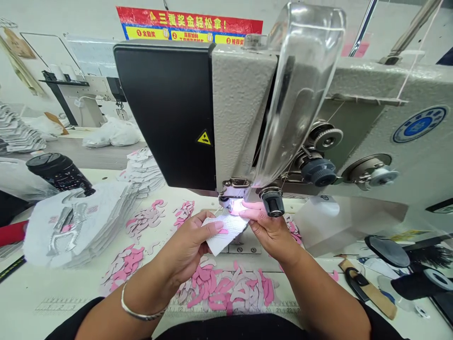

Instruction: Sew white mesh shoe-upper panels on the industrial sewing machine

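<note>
Under the lit needle area of a grey sewing machine (244, 113), both hands hold a white textured fabric piece (230, 233) with a small pink patch on it. My left hand (193, 238) pinches its left side, thumb on top and fingers beneath. At the far right edge, close to the presser foot, the fingers of my right hand (265, 224) press down on the piece; glare from the lamp blurs that spot. Pink and white cut shapes (230, 285) lie in a heap just in front of my hands.
Smaller heaps of pink shapes (146, 219) lie left of the machine. Further left are a stack of white cut pieces (78, 226) and a black bottle (58, 170). A black thread spool (419, 283) and a brush (433, 257) lie at right. Another sewing machine (88, 94) stands behind.
</note>
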{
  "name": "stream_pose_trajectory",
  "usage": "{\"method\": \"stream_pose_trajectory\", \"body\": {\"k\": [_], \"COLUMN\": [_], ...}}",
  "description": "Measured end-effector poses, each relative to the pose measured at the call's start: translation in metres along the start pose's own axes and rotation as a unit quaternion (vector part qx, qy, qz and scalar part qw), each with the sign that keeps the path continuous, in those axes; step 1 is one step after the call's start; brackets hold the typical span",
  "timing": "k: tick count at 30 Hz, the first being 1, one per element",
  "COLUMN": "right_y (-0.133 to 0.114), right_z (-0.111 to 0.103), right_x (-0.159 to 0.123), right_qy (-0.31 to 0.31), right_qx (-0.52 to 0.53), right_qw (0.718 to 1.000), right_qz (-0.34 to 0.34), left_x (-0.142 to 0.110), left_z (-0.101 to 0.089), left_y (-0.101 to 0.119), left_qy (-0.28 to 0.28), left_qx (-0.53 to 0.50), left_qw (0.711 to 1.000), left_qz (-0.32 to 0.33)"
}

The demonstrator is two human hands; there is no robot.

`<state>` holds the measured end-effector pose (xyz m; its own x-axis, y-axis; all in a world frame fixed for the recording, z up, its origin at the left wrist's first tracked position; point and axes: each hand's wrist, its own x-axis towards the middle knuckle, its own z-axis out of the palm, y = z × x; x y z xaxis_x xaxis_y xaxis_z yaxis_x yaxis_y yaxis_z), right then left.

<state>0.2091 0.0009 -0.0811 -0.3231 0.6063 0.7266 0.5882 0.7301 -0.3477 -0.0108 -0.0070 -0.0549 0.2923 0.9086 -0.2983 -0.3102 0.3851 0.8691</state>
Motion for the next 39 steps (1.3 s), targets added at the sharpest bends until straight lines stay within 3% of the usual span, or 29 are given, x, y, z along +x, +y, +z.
{"method": "stream_pose_trajectory", "body": {"k": [17, 21, 26, 29, 34, 39], "right_y": [-0.018, -0.026, -0.033, -0.038, -0.045, -0.048], "right_z": [0.002, 0.001, -0.003, -0.007, -0.016, -0.024], "right_x": [-0.005, -0.004, -0.003, -0.002, 0.001, 0.005], "right_qy": [0.022, 0.000, -0.023, -0.057, -0.140, -0.173], "right_qx": [-0.112, -0.162, -0.232, -0.257, -0.260, -0.236], "right_qw": [0.993, 0.987, 0.972, 0.964, 0.955, 0.956], "right_qz": [-0.010, 0.001, -0.011, -0.016, 0.000, 0.009], "left_x": [0.018, 0.012, 0.004, 0.005, 0.009, 0.012], "left_z": [-0.011, -0.011, -0.012, -0.011, -0.011, -0.013], "left_y": [0.007, 0.003, -0.005, -0.004, 0.003, 0.005], "left_qy": [0.027, 0.045, -0.001, 0.020, 0.032, 0.028], "left_qx": [-0.033, -0.010, 0.010, 0.019, 0.017, 0.015], "left_qw": [0.997, 0.996, 0.999, 0.998, 0.997, 0.997], "left_qz": [0.063, 0.072, 0.050, 0.055, 0.063, 0.075]}}
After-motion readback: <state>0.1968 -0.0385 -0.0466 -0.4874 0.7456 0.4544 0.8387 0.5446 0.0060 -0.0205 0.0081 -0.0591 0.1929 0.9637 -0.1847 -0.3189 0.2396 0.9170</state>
